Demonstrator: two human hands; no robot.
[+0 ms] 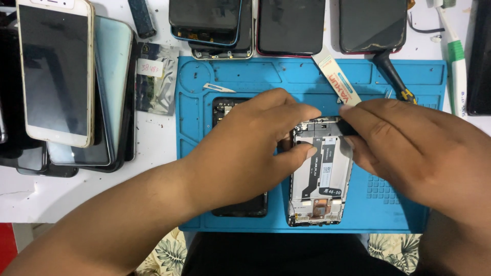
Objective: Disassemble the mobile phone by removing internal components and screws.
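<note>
Phone frame (321,171), opened with its inner plate and flex cable showing, is lying upright on the blue mat (399,204), just beside a dark phone body (240,204) that the left hand (245,148) is partly covering. That left hand is pressing its thumb and forefinger down on the frame's upper left edge, fingers half curled and gripping nothing, seemingly pinning it so it cannot slide. Right hand (409,148) is pinching a small dark part at the frame's top right corner, fingertips closed tight, while a screwdriver (394,76) and pry tool (336,82) are lying just behind within reach.
</note>
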